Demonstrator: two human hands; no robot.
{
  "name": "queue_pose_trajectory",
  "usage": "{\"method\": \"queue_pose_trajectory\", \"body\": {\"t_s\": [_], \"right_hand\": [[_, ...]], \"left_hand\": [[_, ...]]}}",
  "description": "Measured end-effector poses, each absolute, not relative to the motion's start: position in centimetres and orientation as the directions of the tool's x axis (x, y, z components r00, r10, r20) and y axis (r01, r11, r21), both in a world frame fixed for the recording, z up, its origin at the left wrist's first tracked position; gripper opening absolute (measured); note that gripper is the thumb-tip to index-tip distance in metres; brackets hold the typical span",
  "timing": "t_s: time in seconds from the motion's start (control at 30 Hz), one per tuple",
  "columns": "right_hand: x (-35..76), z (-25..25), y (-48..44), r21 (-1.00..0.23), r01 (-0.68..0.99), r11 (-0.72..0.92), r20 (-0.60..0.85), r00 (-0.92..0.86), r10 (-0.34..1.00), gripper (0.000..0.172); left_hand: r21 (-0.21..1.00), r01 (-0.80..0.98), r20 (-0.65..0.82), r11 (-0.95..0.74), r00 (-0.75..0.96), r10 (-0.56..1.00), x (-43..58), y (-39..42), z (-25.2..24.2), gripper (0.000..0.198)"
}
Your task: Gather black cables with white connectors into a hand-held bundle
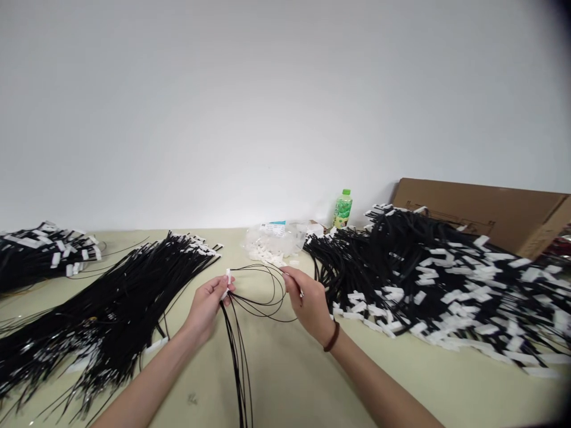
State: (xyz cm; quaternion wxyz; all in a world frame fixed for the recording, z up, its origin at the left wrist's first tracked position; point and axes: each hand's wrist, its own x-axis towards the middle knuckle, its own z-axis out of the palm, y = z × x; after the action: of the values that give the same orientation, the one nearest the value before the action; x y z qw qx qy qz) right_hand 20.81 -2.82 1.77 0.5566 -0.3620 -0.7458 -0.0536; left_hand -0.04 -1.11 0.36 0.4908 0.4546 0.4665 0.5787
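Note:
My left hand [213,303] pinches a small white connector [229,276] between thumb and fingers. Thin black wires [238,351] hang from it down toward the bottom edge. Other strands curve from the connector in a wide loop [282,285] to the right. At the far side of that loop, my right hand [310,302] is closed, thumb against forefinger, on wire ends. Their tips are too small to make out. A brown band circles the right wrist. Behind the hands lies a clear plastic bag [272,238] with loose white connectors [267,257] spilling out.
Long bundles of black wires [120,303] spread over the table on the left, with another pile [49,249] behind. A large heap of wires with white connectors [428,279] fills the right. A green-capped bottle [342,209] and a cardboard box [473,214] stand by the wall.

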Motion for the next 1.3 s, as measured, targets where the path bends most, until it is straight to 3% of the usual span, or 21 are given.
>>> {"method": "queue_pose_trajectory", "body": {"t_s": [0.17,0.37,0.57,0.83,0.97,1.3], "right_hand": [[20.7,2.1,-3.3,-0.274,0.584,0.764,0.856,-0.215,0.471,0.023],[21.1,2.0,-2.8,-0.267,0.606,0.749,0.870,-0.183,0.458,0.022],[21.1,2.1,-2.6,-0.209,0.644,0.736,0.883,-0.199,0.425,0.021],[21.5,2.8,-2.8,-0.260,0.679,0.686,0.894,-0.098,0.436,0.016],[21.4,3.0,-3.1,-0.309,0.638,0.705,0.894,-0.057,0.444,0.012],[20.6,1.6,-3.4,-0.256,0.592,0.764,0.884,-0.176,0.433,0.005]], "left_hand": [[0.981,-0.170,0.067,-0.093,-0.151,0.986,-0.5,-1.3,1.2,0.047],[0.968,-0.212,0.068,-0.133,-0.289,0.955,-1.2,-1.2,1.2,0.052],[0.967,-0.212,0.084,-0.141,-0.257,0.963,-1.1,-0.8,0.6,0.049],[0.971,-0.164,0.114,-0.173,-0.320,0.941,-1.7,-1.0,1.0,0.048],[0.965,-0.090,0.182,-0.245,-0.438,0.880,-2.2,-0.8,0.6,0.046],[0.955,-0.109,0.197,-0.274,-0.458,0.867,-1.6,-1.2,0.7,0.046]]}}
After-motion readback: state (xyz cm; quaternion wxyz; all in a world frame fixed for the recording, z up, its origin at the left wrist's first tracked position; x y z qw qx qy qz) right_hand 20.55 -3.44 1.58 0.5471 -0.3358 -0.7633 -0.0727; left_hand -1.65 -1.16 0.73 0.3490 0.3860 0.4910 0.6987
